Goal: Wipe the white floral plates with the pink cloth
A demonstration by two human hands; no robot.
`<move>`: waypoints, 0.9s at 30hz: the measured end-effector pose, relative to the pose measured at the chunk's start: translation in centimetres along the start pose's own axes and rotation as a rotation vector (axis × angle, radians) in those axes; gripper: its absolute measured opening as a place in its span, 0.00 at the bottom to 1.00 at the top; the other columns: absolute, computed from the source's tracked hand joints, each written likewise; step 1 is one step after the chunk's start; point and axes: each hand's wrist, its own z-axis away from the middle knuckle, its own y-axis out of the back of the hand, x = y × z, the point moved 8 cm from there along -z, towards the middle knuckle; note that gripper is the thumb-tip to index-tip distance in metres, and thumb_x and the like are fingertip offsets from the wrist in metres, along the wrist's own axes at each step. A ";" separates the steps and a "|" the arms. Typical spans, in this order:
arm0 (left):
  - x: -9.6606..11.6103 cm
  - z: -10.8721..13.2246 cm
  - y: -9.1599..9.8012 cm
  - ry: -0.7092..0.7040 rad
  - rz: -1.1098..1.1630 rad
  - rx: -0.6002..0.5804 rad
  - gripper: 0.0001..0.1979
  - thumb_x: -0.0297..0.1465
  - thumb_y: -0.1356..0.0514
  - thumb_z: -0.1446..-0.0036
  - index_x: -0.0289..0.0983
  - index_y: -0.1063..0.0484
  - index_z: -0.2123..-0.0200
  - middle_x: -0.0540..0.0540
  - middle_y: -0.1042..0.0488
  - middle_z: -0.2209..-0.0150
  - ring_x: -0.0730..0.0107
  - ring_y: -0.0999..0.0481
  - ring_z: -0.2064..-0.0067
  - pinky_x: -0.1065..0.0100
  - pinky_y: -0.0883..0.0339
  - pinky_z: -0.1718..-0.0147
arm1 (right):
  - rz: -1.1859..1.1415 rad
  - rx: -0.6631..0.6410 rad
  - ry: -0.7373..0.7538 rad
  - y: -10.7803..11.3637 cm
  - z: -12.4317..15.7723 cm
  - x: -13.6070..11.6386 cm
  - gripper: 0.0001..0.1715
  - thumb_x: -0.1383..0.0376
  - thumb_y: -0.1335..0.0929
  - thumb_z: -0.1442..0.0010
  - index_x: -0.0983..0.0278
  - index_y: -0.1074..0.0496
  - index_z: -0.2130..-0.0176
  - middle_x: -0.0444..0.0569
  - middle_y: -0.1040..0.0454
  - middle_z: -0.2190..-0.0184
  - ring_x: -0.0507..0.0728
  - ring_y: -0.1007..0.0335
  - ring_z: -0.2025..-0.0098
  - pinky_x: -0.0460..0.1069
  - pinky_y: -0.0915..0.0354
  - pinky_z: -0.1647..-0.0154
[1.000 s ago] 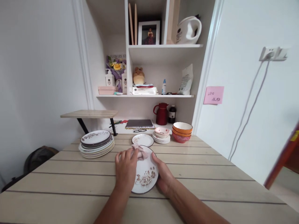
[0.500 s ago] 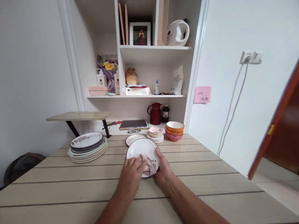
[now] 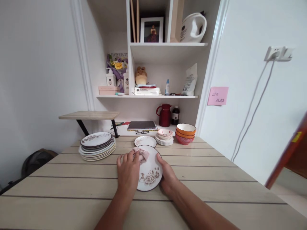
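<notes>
A white plate (image 3: 153, 161) with a dark rim and brown flower print is tilted toward me over the table. My right hand (image 3: 168, 174) grips its right edge, thumb on the face and the other fingers hidden behind. Under the fingers of my left hand (image 3: 129, 166) a crumpled pink cloth (image 3: 142, 155) is pressed on the plate's upper left part. Just behind lies a smaller flowered plate (image 3: 145, 141), flat on the table.
A stack of plates (image 3: 97, 147) stands at the left beside a small raised shelf (image 3: 91, 115). Toward the back right are small plates (image 3: 165, 141) with pink-white dishes (image 3: 165, 133) on them, and stacked bowls (image 3: 185, 134). Behind sit a laptop (image 3: 142, 125) and a red jug (image 3: 164, 115).
My left hand has slid the cloth from the plate's lower middle to its upper left, uncovering the flower print. The camera view has shifted slightly left.
</notes>
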 end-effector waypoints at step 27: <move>0.8 0.2 -0.2 -0.026 0.033 -0.064 0.15 0.26 0.40 0.43 0.40 0.27 0.52 0.43 0.27 0.52 0.58 0.29 0.52 0.50 0.43 0.46 | -0.129 0.085 0.065 1.8 -0.8 -1.6 0.30 0.51 0.35 0.41 0.68 0.31 0.48 0.58 0.20 0.59 0.63 0.23 0.56 0.59 0.33 0.50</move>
